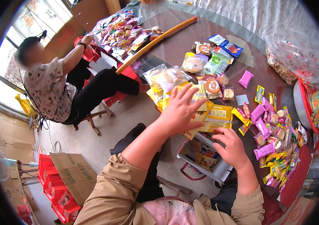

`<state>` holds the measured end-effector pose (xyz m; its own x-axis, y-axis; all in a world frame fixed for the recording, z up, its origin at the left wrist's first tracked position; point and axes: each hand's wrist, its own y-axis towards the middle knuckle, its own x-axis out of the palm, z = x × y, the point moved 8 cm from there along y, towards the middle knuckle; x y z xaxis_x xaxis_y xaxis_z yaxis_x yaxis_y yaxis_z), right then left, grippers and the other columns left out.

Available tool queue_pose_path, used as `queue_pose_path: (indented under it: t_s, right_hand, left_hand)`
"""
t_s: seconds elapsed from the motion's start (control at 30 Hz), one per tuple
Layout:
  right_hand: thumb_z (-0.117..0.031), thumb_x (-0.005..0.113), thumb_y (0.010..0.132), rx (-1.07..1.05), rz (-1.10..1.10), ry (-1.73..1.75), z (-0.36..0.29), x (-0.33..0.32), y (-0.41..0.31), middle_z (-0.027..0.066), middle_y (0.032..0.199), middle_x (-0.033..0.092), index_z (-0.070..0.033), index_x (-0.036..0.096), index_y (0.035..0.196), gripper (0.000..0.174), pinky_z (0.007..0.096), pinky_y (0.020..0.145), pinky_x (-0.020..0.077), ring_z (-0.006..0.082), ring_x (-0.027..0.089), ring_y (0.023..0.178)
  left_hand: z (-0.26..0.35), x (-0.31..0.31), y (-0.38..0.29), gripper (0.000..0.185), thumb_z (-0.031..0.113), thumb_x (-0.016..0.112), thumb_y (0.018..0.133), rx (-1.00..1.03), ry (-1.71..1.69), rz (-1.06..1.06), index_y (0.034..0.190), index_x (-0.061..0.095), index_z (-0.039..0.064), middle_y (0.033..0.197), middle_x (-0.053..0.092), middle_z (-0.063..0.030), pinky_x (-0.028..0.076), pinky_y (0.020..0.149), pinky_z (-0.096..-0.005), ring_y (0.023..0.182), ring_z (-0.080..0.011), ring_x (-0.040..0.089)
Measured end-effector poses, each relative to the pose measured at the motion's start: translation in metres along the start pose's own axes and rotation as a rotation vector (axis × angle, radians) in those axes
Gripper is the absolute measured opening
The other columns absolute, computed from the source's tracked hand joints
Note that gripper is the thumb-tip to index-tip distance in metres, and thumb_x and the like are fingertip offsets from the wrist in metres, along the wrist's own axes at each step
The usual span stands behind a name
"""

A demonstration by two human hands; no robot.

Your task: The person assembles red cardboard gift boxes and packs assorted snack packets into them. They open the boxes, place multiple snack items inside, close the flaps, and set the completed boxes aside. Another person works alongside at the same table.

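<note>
My left hand point(180, 109) is spread over a pile of yellow snack packets point(218, 115) at the table's near edge, with nothing visible in it. My right hand point(229, 144) hovers by the rim of an open white carton point(222, 170) with a dark red handle point(190, 177); its fingers are apart. Its fingertips lie close to one yellow packet, and whether they touch is unclear. Inside the carton lie several wrapped snacks, among them a yellow-brown packet point(206, 161). Beyond my left hand are clear-wrapped round cakes point(172, 77) and a brown packet point(210, 85).
A heap of small wrapped sweets point(277, 137) covers the table's right side. A wooden pole point(156, 43) lies across the table, before another snack heap point(125, 31). At left a person point(52, 84) sits, handling a red box. Red boxes point(55, 188) stand in a cardboard carton point(73, 174).
</note>
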<state>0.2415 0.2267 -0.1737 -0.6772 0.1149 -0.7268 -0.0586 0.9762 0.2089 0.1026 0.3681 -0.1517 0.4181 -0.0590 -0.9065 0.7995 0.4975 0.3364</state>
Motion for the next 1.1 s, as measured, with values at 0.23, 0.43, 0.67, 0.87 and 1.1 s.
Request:
queue_pose_path:
  t_s: [0.23, 0.43, 0.67, 0.87, 1.1]
  right_hand:
    - [-0.022, 0.084, 0.076, -0.002, -0.006, -0.16, -0.007, 0.007, 0.012, 0.0079, 0.128, 0.064, -0.009, 0.073, 0.114, 0.042, 0.0425, 0.096, 0.0528, 0.0304, 0.061, 0.115]
    - [-0.023, 0.09, 0.069, -0.02, -0.023, -0.3, -0.004, 0.017, 0.012, 0.0053, 0.124, 0.061, -0.013, 0.069, 0.119, 0.055, 0.0417, 0.089, 0.0548, 0.0282, 0.061, 0.111]
    - [-0.015, 0.086, 0.073, -0.135, -0.014, -0.467, -0.004, 0.033, 0.019, 0.0058, 0.125, 0.058, -0.016, 0.066, 0.122, 0.053, 0.0436, 0.087, 0.0547, 0.0306, 0.058, 0.11]
    - [-0.008, 0.083, 0.072, -0.109, -0.008, -0.458, -0.004, 0.034, 0.018, 0.0081, 0.124, 0.058, -0.014, 0.065, 0.122, 0.053, 0.0463, 0.087, 0.053, 0.034, 0.058, 0.111]
    - [-0.004, 0.083, 0.071, -0.124, -0.003, -0.444, -0.005, 0.035, 0.02, 0.0098, 0.125, 0.058, -0.012, 0.064, 0.122, 0.055, 0.0484, 0.091, 0.0515, 0.0362, 0.057, 0.112]
  left_hand:
    - [-0.039, -0.001, -0.022, 0.117, 0.057, 0.093, 0.057, -0.117, 0.048, -0.253, 0.16, 0.042, 0.032, 0.169, 0.023, -0.0196, 0.017, 0.123, -0.0688, 0.158, -0.0447, 0.017]
    - [-0.05, -0.008, -0.029, 0.123, 0.056, 0.094, 0.053, -0.106, 0.043, -0.263, 0.161, 0.04, 0.035, 0.17, 0.02, -0.0209, 0.021, 0.121, -0.0715, 0.157, -0.0475, 0.016]
    - [-0.052, 0.01, -0.033, 0.125, 0.051, 0.096, 0.054, -0.087, -0.012, -0.26, 0.162, 0.036, 0.036, 0.168, 0.027, -0.0213, 0.023, 0.12, -0.0715, 0.156, -0.0494, 0.02]
    - [-0.056, 0.024, -0.029, 0.13, 0.055, 0.096, 0.05, -0.056, -0.012, -0.21, 0.163, 0.034, 0.036, 0.169, 0.028, -0.019, 0.026, 0.118, -0.0727, 0.156, -0.0478, 0.021]
    - [-0.055, 0.03, -0.025, 0.136, 0.054, 0.098, 0.044, -0.082, 0.019, -0.192, 0.163, 0.034, 0.037, 0.168, 0.03, -0.0188, 0.028, 0.116, -0.0722, 0.156, -0.0455, 0.023]
